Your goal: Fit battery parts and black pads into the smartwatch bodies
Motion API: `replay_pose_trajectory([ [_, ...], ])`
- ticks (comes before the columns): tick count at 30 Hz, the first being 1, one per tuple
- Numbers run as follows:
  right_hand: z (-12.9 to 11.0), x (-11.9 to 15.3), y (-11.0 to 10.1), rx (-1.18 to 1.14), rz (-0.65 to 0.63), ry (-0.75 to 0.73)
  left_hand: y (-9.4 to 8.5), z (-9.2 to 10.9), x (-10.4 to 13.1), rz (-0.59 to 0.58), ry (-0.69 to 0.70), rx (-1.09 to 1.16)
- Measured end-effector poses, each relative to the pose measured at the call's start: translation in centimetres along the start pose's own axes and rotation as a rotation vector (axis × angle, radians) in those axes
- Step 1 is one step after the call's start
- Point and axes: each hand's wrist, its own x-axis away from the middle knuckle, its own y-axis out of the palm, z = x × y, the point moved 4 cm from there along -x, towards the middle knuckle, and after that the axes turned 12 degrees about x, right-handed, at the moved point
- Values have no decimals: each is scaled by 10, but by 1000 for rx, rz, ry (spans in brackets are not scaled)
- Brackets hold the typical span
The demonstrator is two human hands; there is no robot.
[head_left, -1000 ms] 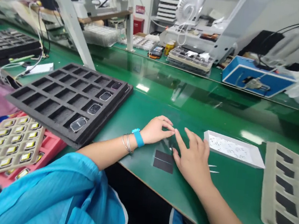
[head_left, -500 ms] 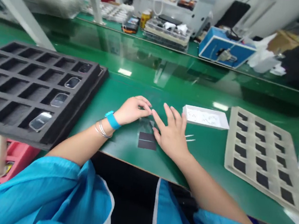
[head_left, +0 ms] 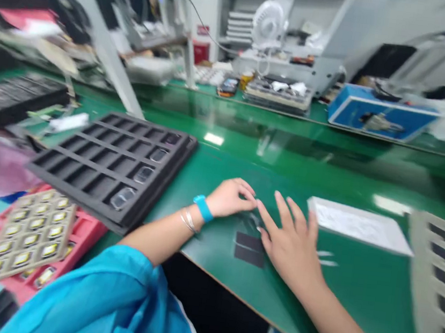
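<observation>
The left hand (head_left: 235, 198) has its thumb and forefinger drawn together at the tips; whether something thin is pinched there, I cannot tell. The right hand (head_left: 290, 239) is spread wide, thumb well apart from the forefinger, whose tip comes right up to the left fingertips. Just below the gap between the hands, flat on the table (head_left: 208, 251), is a dark sheet (head_left: 250, 254). It is matte, nearly black, and split into two strips by a thin pale line.

The table is smooth, glossy green, with lamp light mirrored in it. Beyond the right hand are two white slivers (head_left: 328, 263) and a shallow white box (head_left: 359, 226); farther right stands a beige tray (head_left: 422, 277) with black pieces in its pockets. On the left is a black foam tray (head_left: 159, 186), with oval-cornered glassy pieces along its near-right column. Lower left, a pink tray (head_left: 89, 228) carries another beige one.

At the back, a green ledge holds a blue box (head_left: 383, 115), with a white fan (head_left: 269, 23) behind; the edges of the room are blurred.
</observation>
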Motion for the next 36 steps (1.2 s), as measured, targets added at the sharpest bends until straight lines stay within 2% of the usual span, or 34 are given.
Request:
replay_pose_trajectory([
  [5,-2,3,15,25,160,-63,-1,-10,-6,13,-140,-10],
  [9,-4,5,20,44,180,-77,2,-11,-5,29,-237,13],
  [13,-5,5,20,52,188,-78,6,-7,-3,36,-253,16],
  [18,-8,2,17,62,223,-77,9,-3,0,123,-236,17],
  [23,-10,0,14,97,195,-73,11,-3,1,186,-149,-25],
  [29,-9,-1,8,111,166,-34,13,-5,1,176,-45,-158],
  [33,0,2,16,45,113,1,12,-2,4,212,165,-253],
  [36,11,4,27,-170,58,88,15,0,6,123,321,-286],
])
